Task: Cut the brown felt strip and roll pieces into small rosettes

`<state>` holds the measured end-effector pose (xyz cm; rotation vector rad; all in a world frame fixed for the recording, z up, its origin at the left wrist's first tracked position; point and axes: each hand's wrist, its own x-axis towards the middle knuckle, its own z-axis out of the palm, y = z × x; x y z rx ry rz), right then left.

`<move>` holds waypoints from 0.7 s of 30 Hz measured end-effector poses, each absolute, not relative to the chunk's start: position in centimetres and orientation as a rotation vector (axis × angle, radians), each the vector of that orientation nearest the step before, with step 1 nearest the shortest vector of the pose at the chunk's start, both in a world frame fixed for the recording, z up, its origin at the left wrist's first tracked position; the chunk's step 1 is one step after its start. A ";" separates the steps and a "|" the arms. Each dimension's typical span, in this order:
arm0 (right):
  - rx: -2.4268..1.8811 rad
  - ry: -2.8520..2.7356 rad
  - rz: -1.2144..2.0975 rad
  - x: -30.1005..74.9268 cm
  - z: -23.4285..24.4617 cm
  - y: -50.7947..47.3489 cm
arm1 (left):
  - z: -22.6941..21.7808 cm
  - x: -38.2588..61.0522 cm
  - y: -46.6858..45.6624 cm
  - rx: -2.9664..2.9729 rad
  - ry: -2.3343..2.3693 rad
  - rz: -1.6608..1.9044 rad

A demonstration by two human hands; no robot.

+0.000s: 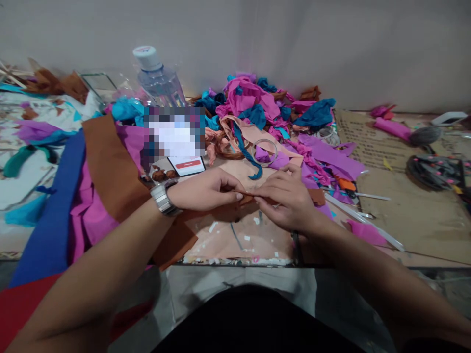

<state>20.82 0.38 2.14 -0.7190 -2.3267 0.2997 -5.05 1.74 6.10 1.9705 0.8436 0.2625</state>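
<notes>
Surface: cluttered work table (423,220) against a pale wall (331,44), with a clear sheet over its middle, strewn with crepe paper in pink, purple, blue and brown.
Left fingers: left hand (206,189) comes in from centre-left of the frame, thumb and forefinger drawn narrow and pinched on the left end of a thin brown paper strip (247,194); a metal wristwatch (164,197) sits on that wrist.
Right fingers: right hand (285,198) comes in from centre-right, fingertips closed on the same strip just right of the left pinch, the other fingers curled over it.
Strip position: centre of the frame, between the two hands and touching both, low over a peach paper sheet (257,179).
Long axis: strip runs roughly left to right across the frame, almost level; most of its length is hidden under the right fingers.
Nearer hand: neither is clearly nearer; both pinch it, fingertips almost meeting.
Just beyond the fingers: clear tape ring (264,152) and a blue paper ribbon (245,147) lie above the hands on the peach sheet.
Farther out: brown paper sheet (114,166) at left, heap of crumpled scraps (257,103) at upper centre, water bottle (158,78) at upper left, cardboard (368,137) at right.
</notes>
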 end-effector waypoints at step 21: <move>-0.930 -2.262 0.347 21.6 3.6 0.6 | 7.0 -4.9 1.3 2.215 1.035 0.382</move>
